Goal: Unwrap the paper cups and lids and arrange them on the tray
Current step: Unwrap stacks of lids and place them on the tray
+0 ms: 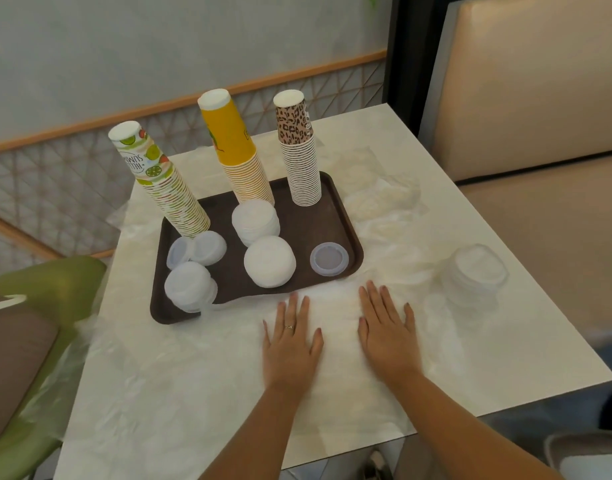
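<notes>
Café: booth seat [526, 98], cup stacks [299, 150]

3 upturned paper cup stacks [244, 147] upright on brown tray [346, 223], white lid piles [256, 221] in front, 1 wrapped lid stack [474, 275] off-tray at right

The clear stack of plastic lids [474, 282] right of the tray is blurred, so its count cannot be told. The green plastic chair [31, 341] and grey cushioned seat [10, 358] are cut by the left edge.

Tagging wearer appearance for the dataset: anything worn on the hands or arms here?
Both forearms are bare, no sleeves in view. No gloves, no watch or bracelet. The left hand has a thin ring on one finger; the right hand wears nothing visible.
</notes>
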`<state>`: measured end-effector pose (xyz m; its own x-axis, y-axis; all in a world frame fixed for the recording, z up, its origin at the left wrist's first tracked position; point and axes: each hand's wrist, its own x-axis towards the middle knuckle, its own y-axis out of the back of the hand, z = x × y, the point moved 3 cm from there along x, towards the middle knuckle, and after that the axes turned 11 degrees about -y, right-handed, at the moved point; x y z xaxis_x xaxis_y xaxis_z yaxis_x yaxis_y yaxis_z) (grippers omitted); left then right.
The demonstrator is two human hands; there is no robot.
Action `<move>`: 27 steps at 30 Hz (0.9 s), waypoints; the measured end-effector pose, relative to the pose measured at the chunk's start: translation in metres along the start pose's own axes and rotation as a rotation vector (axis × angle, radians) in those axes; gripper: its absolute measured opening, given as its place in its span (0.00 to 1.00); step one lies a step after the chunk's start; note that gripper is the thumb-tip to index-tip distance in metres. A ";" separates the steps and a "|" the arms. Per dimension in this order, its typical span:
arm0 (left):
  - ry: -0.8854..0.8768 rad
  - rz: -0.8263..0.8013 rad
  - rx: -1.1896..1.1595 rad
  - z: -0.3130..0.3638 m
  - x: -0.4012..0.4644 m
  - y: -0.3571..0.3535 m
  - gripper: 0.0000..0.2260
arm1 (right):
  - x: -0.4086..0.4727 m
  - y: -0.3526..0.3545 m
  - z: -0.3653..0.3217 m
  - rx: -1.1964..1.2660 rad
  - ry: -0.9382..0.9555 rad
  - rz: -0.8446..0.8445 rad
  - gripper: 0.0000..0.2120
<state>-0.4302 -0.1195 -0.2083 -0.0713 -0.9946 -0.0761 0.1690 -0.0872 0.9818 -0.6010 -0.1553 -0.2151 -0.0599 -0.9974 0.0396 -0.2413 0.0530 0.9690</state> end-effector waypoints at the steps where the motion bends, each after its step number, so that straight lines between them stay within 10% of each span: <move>1: 0.015 0.007 0.007 -0.006 -0.004 0.002 0.29 | 0.000 0.000 0.000 0.001 0.001 0.004 0.25; 19: 0.383 0.031 0.015 -0.077 -0.038 0.015 0.33 | -0.001 -0.002 -0.002 -0.017 0.011 -0.060 0.30; 27: 0.073 0.696 -0.095 -0.018 -0.010 0.059 0.16 | 0.008 0.024 -0.002 0.133 0.026 0.154 0.23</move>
<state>-0.4023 -0.1161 -0.1532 0.1497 -0.8222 0.5491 0.2366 0.5691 0.7875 -0.6052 -0.1624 -0.1906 -0.0814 -0.9779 0.1927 -0.3574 0.2092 0.9102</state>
